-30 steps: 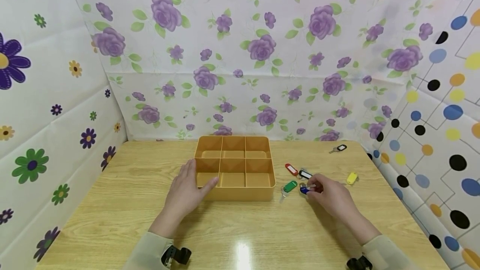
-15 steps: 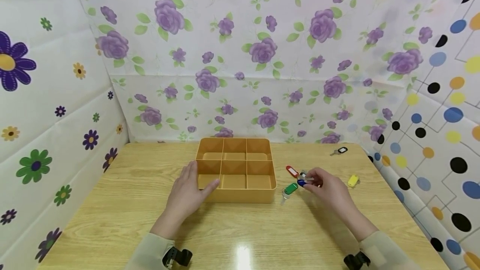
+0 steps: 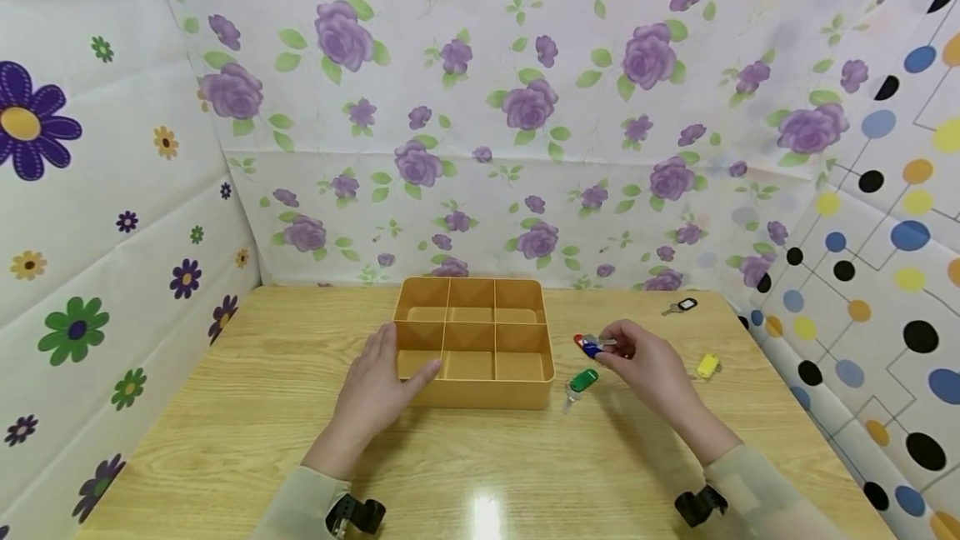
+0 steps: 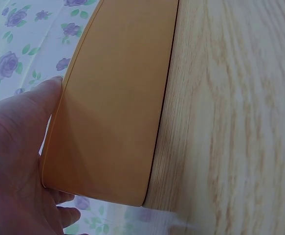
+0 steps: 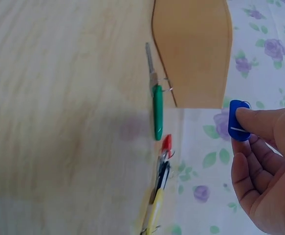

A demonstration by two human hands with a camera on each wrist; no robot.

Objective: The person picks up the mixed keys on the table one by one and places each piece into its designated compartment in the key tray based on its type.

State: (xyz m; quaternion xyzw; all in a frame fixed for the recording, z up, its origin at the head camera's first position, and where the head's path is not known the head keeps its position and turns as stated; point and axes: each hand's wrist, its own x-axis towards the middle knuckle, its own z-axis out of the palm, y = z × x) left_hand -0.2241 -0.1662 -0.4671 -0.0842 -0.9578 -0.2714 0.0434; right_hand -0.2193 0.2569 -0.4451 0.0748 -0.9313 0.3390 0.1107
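A tan box with six compartments stands on the table. My left hand rests at its near left corner, fingers along the left side and thumb over the front rim. The box wall fills the left wrist view. My right hand pinches a blue key tag with a key between thumb and fingers, raised above the table to the right of the box. Behind the blue tag a red key tag is partly hidden. A green key tag with its key lies nearer the box.
A yellow key tag lies to the right of my right hand. At the back right is a black key tag with a key. Another black tag shows among the others in the right wrist view. Patterned cloth surrounds the wooden table.
My right hand has lifted the blue key tag and moved it left and away from me, over the red tag. The left hand has stayed at the box corner.
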